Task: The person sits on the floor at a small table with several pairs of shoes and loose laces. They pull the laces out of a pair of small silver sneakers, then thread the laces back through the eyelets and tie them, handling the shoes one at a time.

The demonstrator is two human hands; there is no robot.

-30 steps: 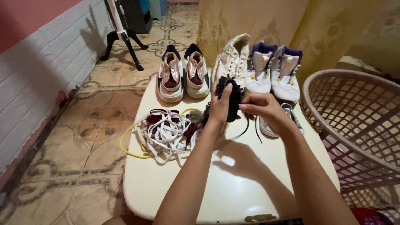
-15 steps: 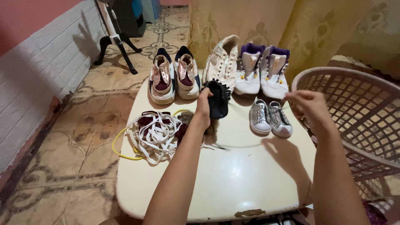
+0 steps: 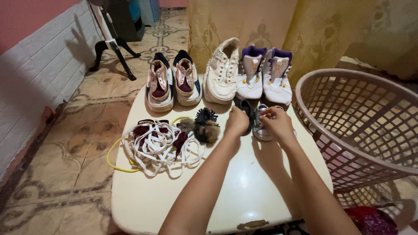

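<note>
Largest first: white tabletop (image 3: pixel 244 191), roughly oval, long axis running away from me. Pink lattice basket (image 3: pixel 361 126) stands off its right edge, nothing visible inside it.

Along the far edge, a row of shoes, toes toward me: pair of navy-and-pink sneakers (image 3: pixel 173 83) at far left, a single white sneaker (image 3: pixel 222 72) mid, pair of white-and-purple high-tops (image 3: pixel 265 74) at far right. These look already placed.

Left side of the tabletop: heap of white laces (image 3: pixel 159 146) with a yellow cord looping off the left edge, dark red bits mixed in. Just right of the heap, a small dark fur-trimmed shoe (image 3: pixel 205 126) lying alone, apart from both hands.

Work in hand: small grey sneaker (image 3: pixel 261 124), near the right edge just in front of the high-tops. Long axis runs far-to-near, toe toward me. A small dark shoe (image 3: pixel 245 111) sits beside it on its left.

Left hand (image 3: pixel 237 122) closed, fingers curled at the dark shoe; can't tell if it really grips it. Right hand (image 3: pixel 278 124) pinching the grey sneaker's top at the lace area.

My read: mostly lined up; small shoes and lace heap remain.
</note>
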